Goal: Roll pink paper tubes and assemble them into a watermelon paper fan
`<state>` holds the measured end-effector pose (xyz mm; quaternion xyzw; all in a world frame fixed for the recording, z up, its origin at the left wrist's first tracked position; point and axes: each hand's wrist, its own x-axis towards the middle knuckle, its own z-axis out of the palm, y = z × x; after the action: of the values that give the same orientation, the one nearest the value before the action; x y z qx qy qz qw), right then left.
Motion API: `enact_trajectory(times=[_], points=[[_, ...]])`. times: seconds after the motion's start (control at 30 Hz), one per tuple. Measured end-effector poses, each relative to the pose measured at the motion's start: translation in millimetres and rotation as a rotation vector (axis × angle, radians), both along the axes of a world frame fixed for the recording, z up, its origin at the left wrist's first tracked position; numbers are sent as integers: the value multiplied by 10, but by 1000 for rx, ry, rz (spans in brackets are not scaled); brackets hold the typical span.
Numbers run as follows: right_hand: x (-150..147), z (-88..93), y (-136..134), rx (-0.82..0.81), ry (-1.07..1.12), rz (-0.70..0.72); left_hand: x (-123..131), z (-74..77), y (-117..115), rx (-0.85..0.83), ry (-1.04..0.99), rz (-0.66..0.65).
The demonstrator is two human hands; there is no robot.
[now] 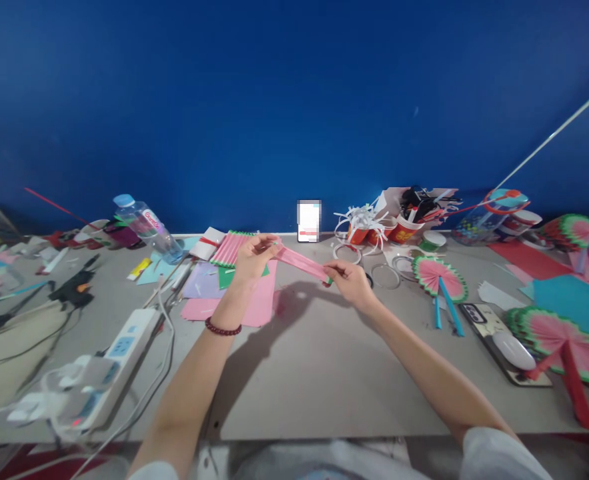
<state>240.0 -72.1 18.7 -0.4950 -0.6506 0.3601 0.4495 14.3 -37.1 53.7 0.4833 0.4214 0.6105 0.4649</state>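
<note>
Between my two hands a folded strip of pink paper (300, 262) is stretched above the table, sloping down to the right, with a bit of green at its right end. My left hand (257, 255) pinches its left end. The right end is held between the thumb and fingers of my right hand (349, 280). Under and behind my left hand lie pink paper sheets (254, 303), a green piece (227, 277) and a pleated pink paper with green edges (232, 248).
A phone (309, 220) stands against the blue wall. Cups with white strips (362, 220) and tools are behind my right hand. Watermelon paper fans (442, 277) and a mouse (513, 350) lie right. Left are a bottle (149, 227), a power strip (119, 363) and a glue gun (77, 283).
</note>
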Motion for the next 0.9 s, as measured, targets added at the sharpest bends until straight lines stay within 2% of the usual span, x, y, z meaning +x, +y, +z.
enact_trajectory(times=[0.07, 0.13, 0.23, 0.37, 0.43, 0.53, 0.63, 0.77, 0.9], points=[[32, 13, 3, -19, -51, 38, 11, -10, -6, 31, 62, 32], [54, 49, -12, -24, -132, 142, 32, 14, -50, 71, 161, 20], [34, 125, -68, 26, -187, 276, 107, 81, -181, 137, 312, -127], [-59, 171, -156, 112, -121, 191, 275, 134, -382, 229, 491, -264], [-94, 157, -184, 149, -68, 126, 353, 134, -448, 234, 463, -272], [-120, 127, -211, 207, 41, 23, 424, 115, -484, 210, 342, -251], [-136, 122, -241, 247, 114, -9, 446, 86, -475, 204, 296, -227], [-162, 148, -303, 275, 150, 8, 449, 69, -473, 296, 355, -192], [-175, 158, -350, 339, 131, -52, 457, 94, -519, 432, 476, -163]])
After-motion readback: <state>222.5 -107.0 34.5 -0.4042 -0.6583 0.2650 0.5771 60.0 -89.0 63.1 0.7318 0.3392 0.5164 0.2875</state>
